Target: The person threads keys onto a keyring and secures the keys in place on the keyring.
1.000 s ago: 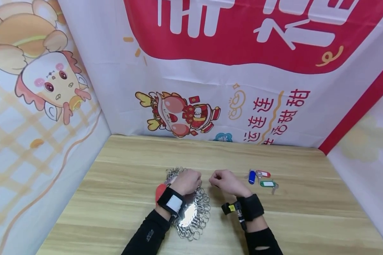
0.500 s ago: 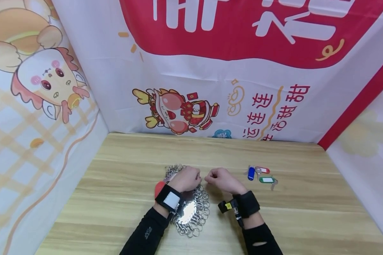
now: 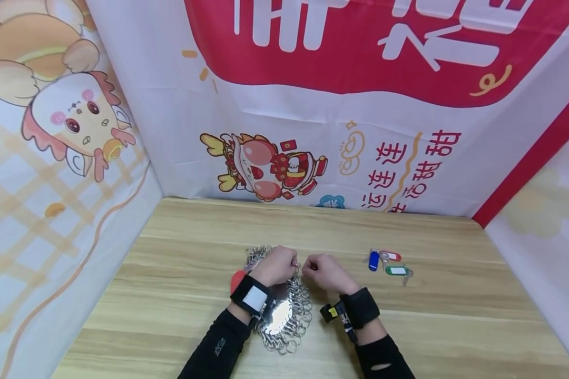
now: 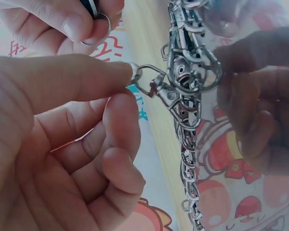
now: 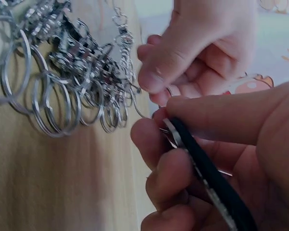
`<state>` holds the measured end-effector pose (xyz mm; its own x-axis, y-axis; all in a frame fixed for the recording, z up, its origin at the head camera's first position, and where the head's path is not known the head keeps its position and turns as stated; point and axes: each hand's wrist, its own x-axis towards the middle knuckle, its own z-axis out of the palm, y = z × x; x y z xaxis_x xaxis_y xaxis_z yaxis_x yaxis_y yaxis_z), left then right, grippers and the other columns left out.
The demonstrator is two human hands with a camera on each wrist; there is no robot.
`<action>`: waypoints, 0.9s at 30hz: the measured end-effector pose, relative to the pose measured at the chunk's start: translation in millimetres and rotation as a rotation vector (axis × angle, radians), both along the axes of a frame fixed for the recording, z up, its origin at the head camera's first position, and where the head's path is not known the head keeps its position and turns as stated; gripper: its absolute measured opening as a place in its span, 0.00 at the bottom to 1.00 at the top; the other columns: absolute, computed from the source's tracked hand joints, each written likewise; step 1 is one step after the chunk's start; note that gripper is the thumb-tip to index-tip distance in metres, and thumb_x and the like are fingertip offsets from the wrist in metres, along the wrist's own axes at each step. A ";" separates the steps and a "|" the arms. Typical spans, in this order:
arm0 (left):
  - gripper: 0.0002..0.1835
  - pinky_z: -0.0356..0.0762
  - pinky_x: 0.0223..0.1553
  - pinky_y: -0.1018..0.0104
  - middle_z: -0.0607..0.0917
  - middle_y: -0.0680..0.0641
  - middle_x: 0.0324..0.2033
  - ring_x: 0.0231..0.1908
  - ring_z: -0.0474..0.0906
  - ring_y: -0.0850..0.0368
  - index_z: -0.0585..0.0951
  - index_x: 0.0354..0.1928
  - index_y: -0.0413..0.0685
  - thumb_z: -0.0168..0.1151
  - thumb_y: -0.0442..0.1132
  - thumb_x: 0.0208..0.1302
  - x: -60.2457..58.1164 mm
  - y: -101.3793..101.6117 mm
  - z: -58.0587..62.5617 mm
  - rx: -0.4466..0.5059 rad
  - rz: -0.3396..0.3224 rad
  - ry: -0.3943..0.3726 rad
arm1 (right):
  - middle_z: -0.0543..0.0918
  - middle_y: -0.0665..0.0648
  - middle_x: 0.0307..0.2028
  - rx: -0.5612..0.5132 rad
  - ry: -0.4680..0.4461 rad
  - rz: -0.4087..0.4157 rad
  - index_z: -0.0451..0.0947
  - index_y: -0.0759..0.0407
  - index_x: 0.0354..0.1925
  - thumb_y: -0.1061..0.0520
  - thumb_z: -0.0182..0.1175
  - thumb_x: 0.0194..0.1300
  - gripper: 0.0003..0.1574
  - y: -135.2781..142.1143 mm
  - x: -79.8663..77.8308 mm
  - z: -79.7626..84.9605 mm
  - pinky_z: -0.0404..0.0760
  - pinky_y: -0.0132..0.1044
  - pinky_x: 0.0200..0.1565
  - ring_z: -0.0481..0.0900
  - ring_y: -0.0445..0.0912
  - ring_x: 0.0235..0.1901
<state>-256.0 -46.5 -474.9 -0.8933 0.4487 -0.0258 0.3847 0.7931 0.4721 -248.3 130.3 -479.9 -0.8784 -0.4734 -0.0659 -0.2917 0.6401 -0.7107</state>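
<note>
My left hand [image 3: 277,263] pinches the small end ring of a silver swivel clasp [image 4: 169,95] between thumb and forefinger. That clasp is one of several hanging close together along the edge of a shiny reflective plate [image 3: 281,316]; its mirror image of the hand shows in the left wrist view. My right hand [image 3: 329,271] grips a dark flat tag [image 5: 207,173] with a silvery edge. A thin metal ring [image 4: 106,30] is attached to the tag, near its fingertips. Both hands' fingertips are close together beside the plate, and the fingers partly hide the ring.
A blue key tag [image 3: 373,260], a red one [image 3: 391,256] and a green one [image 3: 397,270], with keys, lie on the wooden table [image 3: 455,326] at right. Something red [image 3: 237,282] shows at the plate's left side. Printed cloth [image 3: 180,131] stands behind the table.
My right hand has moved a little left, nearer the left hand. The left hand stays by the plate with nearly the same pose.
</note>
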 end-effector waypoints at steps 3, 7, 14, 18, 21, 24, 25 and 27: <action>0.11 0.68 0.24 0.70 0.74 0.57 0.16 0.19 0.70 0.63 0.74 0.20 0.51 0.61 0.32 0.57 -0.1 0.2 -0.1 -0.015 -0.002 0.019 | 0.76 0.50 0.22 -0.002 0.011 -0.012 0.79 0.59 0.30 0.61 0.56 0.66 0.07 -3.3 1.3 -1.0 0.71 0.34 0.25 0.71 0.42 0.21; 0.11 0.69 0.24 0.70 0.74 0.57 0.16 0.19 0.71 0.63 0.75 0.20 0.52 0.61 0.33 0.58 0.3 1.2 -0.2 -0.025 -0.009 0.019 | 0.77 0.53 0.24 -0.007 0.010 -0.035 0.80 0.62 0.33 0.62 0.56 0.66 0.07 -6.3 3.0 -0.5 0.70 0.33 0.23 0.70 0.42 0.20; 0.11 0.68 0.24 0.69 0.74 0.56 0.17 0.20 0.70 0.62 0.75 0.21 0.52 0.60 0.34 0.60 -0.6 1.7 -1.6 -0.033 -0.016 0.040 | 0.78 0.53 0.25 0.002 0.061 -0.036 0.80 0.63 0.34 0.62 0.56 0.67 0.08 -12.0 4.0 1.9 0.70 0.33 0.24 0.70 0.41 0.20; 0.12 0.67 0.24 0.69 0.73 0.56 0.16 0.19 0.70 0.62 0.74 0.20 0.52 0.61 0.35 0.60 -1.4 1.7 -1.2 -0.044 -0.025 0.057 | 0.79 0.52 0.26 0.008 0.096 -0.030 0.80 0.63 0.34 0.62 0.56 0.67 0.08 -13.9 4.0 1.4 0.71 0.33 0.24 0.71 0.41 0.21; 0.12 0.67 0.23 0.69 0.74 0.56 0.16 0.19 0.70 0.62 0.74 0.20 0.53 0.61 0.36 0.61 -2.0 2.0 -0.6 -0.047 -0.022 0.059 | 0.78 0.51 0.25 0.017 0.100 -0.047 0.80 0.63 0.34 0.62 0.56 0.66 0.08 -14.1 3.2 -0.2 0.71 0.33 0.23 0.71 0.41 0.20; 0.11 0.67 0.23 0.69 0.74 0.57 0.17 0.19 0.70 0.62 0.74 0.21 0.53 0.61 0.37 0.61 -1.6 1.4 -0.5 -0.052 -0.018 0.062 | 0.78 0.50 0.25 0.031 0.091 -0.063 0.81 0.62 0.33 0.61 0.56 0.66 0.08 -15.0 2.7 -2.3 0.71 0.32 0.23 0.72 0.40 0.20; 0.11 0.68 0.23 0.69 0.74 0.57 0.17 0.19 0.70 0.62 0.75 0.21 0.53 0.61 0.37 0.61 -1.4 1.2 -0.3 -0.056 -0.017 0.064 | 0.78 0.50 0.25 0.034 0.091 -0.066 0.81 0.62 0.34 0.61 0.56 0.66 0.08 -15.3 2.6 -3.0 0.71 0.32 0.24 0.72 0.40 0.20; 0.11 0.68 0.24 0.69 0.74 0.57 0.17 0.19 0.70 0.62 0.75 0.21 0.53 0.61 0.37 0.61 -0.9 0.7 0.6 -0.064 -0.018 0.067 | 0.78 0.50 0.25 0.033 0.097 -0.068 0.81 0.62 0.34 0.61 0.56 0.66 0.08 -16.2 2.4 -4.0 0.72 0.33 0.24 0.72 0.40 0.20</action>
<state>-256.9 -45.8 -474.3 -0.8858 0.4641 0.0042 0.4281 0.8136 0.3935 -245.9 114.1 -483.9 -0.9114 -0.4114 0.0064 -0.3132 0.6837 -0.6592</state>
